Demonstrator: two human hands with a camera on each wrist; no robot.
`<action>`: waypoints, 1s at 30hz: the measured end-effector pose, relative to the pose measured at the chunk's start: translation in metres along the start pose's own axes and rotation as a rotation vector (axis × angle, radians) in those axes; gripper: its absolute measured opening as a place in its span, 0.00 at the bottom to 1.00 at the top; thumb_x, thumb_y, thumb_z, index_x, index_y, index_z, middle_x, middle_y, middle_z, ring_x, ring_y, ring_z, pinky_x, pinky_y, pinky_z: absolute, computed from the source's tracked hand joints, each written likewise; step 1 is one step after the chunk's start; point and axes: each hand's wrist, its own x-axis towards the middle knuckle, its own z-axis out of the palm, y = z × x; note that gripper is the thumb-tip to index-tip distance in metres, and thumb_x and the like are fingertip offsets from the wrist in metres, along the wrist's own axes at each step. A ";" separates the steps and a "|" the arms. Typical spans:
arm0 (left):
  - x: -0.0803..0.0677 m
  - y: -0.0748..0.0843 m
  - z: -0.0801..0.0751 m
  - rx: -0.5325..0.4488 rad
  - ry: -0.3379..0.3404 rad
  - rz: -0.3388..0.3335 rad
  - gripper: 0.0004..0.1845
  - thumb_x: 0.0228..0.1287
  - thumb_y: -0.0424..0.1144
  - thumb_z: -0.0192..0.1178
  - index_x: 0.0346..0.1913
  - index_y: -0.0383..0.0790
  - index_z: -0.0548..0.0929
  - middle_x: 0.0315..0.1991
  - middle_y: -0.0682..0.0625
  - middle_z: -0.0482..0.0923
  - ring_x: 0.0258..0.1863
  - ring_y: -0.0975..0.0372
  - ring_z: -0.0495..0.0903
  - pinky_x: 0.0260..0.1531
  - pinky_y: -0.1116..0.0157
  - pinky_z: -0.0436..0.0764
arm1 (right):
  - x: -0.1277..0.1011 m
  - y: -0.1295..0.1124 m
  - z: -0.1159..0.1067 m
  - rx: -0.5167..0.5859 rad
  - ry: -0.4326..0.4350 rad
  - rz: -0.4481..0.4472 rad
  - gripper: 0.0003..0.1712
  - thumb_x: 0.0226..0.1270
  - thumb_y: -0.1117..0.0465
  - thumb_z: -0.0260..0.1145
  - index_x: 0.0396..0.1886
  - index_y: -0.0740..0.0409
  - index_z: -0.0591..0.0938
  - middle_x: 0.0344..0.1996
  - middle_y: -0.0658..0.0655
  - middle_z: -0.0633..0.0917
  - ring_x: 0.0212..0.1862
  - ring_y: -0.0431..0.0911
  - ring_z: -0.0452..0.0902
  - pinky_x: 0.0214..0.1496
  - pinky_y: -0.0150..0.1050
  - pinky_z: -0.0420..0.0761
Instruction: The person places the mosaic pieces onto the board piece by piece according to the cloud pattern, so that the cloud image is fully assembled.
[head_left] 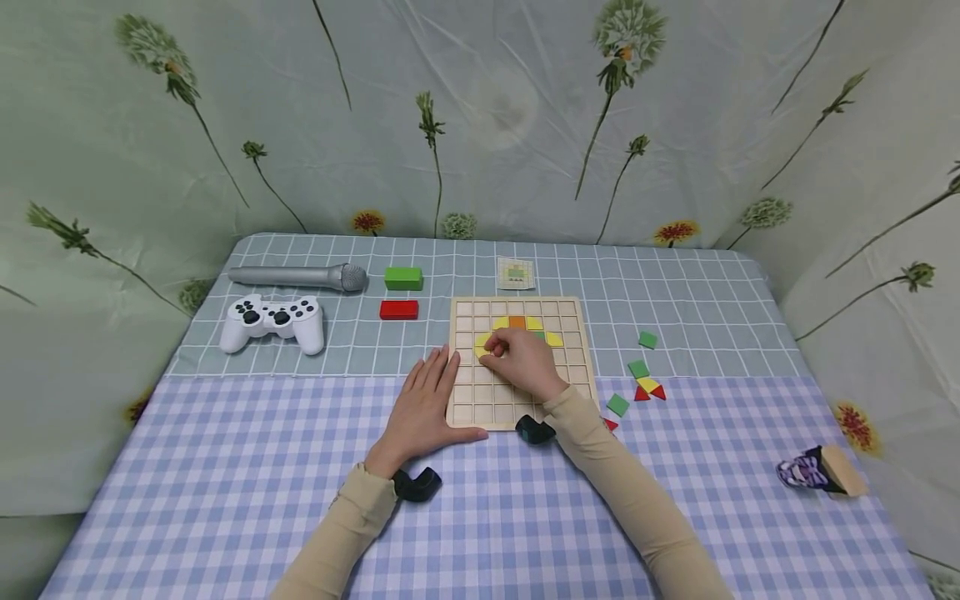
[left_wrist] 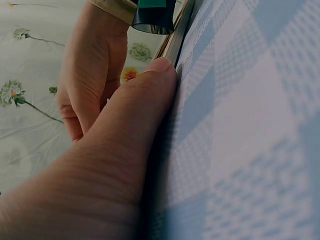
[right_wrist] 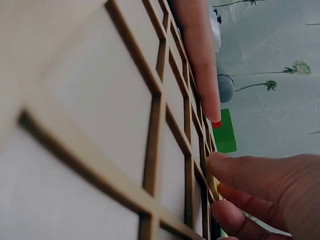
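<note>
Grip of right hand (head_left: 525, 360) pinches yellow tile (head_left: 480, 351) at gridded board (head_left: 471, 398), toward far edge of counter (head_left: 480, 533); if left hand (head_left: 422, 404), fingers spread, eases off, board slippage could misseat the tile.

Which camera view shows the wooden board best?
The head view: nearly the whole board shows, the right hand hiding part. The right wrist view gives a close slice of its grid; the left wrist view, only a thin edge.
</note>
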 end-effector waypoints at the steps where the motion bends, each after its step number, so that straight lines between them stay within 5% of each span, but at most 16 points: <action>1: 0.000 0.000 0.000 0.000 0.003 0.000 0.65 0.43 0.78 0.55 0.75 0.37 0.47 0.75 0.42 0.42 0.73 0.54 0.39 0.70 0.58 0.37 | 0.000 0.000 0.000 -0.005 0.003 -0.008 0.09 0.57 0.55 0.72 0.32 0.54 0.84 0.23 0.45 0.79 0.25 0.40 0.72 0.27 0.35 0.72; 11: 0.000 0.002 -0.001 -0.012 0.012 0.005 0.65 0.43 0.77 0.56 0.75 0.36 0.47 0.75 0.41 0.43 0.73 0.53 0.40 0.70 0.58 0.38 | -0.013 0.017 -0.029 0.039 0.022 0.052 0.08 0.60 0.54 0.69 0.31 0.54 0.85 0.22 0.46 0.79 0.26 0.42 0.71 0.27 0.36 0.70; 22: -0.001 0.000 -0.001 -0.006 -0.007 -0.009 0.65 0.44 0.77 0.56 0.75 0.37 0.46 0.75 0.42 0.41 0.73 0.54 0.38 0.70 0.59 0.36 | -0.036 0.086 -0.088 0.051 0.274 0.152 0.13 0.62 0.57 0.68 0.40 0.62 0.85 0.28 0.58 0.82 0.30 0.51 0.77 0.24 0.37 0.71; 30: -0.001 0.000 0.000 -0.005 -0.005 -0.006 0.65 0.44 0.77 0.56 0.75 0.37 0.46 0.75 0.42 0.41 0.73 0.54 0.38 0.70 0.60 0.36 | -0.060 0.119 -0.120 -0.032 0.327 0.274 0.16 0.64 0.58 0.65 0.45 0.66 0.83 0.36 0.64 0.82 0.33 0.54 0.74 0.24 0.38 0.69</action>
